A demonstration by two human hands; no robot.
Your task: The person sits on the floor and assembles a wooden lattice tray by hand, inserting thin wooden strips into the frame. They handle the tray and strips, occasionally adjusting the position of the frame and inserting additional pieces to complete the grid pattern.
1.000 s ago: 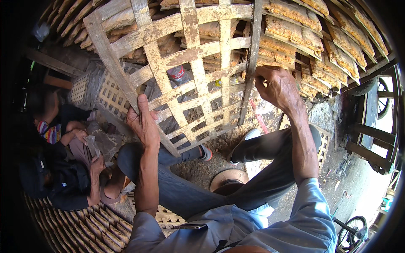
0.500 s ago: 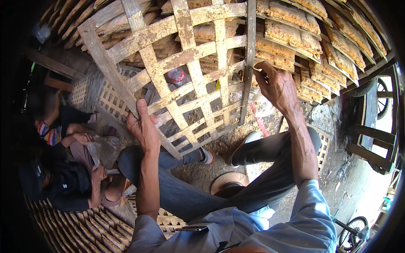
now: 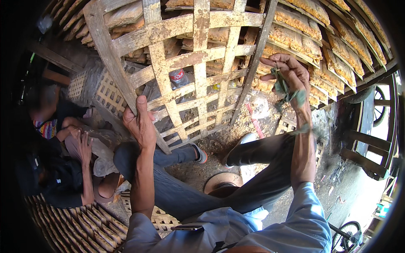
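Observation:
A slatted wooden lattice frame stands tilted in front of me, its woven strips stained and flaking. My left hand grips its lower left edge, thumb on the near side. Just beyond the right edge is my right hand, its fingers curled and apart from the frame. Crumpled green leaves hang at these fingers and along the wrist. Loose bits lower down are blurred, as if dropping. How firmly the fingers hold the leaves is partly hidden.
Racks of crumbly orange-brown slabs rise behind and to the right. Two people, one in a black top, sit at left, with a clear plastic bag. A round disc-shaped object lies between my legs. A bicycle is at lower right.
My right hand has moved off the frame's right edge, rightward, and green leaves now show at it. The frame has shifted slightly up, still in my left hand. The seated people's hands have moved.

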